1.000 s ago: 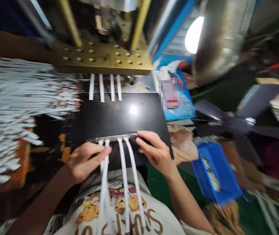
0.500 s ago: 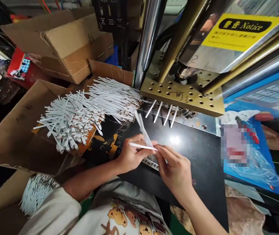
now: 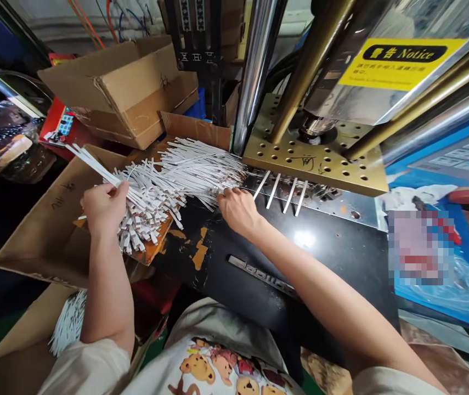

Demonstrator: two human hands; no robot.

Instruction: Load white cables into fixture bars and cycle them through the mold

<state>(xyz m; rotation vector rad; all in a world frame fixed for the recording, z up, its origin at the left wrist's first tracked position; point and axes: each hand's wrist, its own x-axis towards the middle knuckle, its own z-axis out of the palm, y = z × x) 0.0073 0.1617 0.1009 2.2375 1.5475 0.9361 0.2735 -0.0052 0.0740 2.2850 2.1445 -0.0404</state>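
Observation:
My left hand (image 3: 105, 207) is closed round a few long white flat strips (image 3: 90, 163), which point up and to the left over the near pile. That near pile of white strips (image 3: 146, 211), with blocky ends, lies heaped just right of the hand. At the right end of a second pile of white strips (image 3: 195, 162), my right hand (image 3: 237, 211) has its fingers curled down; what they pinch is hidden. Several single white strips (image 3: 273, 191) stick out from under the press's brass plate (image 3: 312, 164), to the right of that hand.
A slotted metal bar (image 3: 261, 274) lies on the black work table (image 3: 333, 269). Open cardboard boxes (image 3: 57, 219) stand to the left and behind. The press's steel column (image 3: 254, 77) rises behind my right hand. At the right is a blue surface (image 3: 464, 263) with clear plastic on it.
My hands have parted from above the metal bar. The left went left over the near pile with strips; the right moved up and left to the far pile. The view has shifted slightly.

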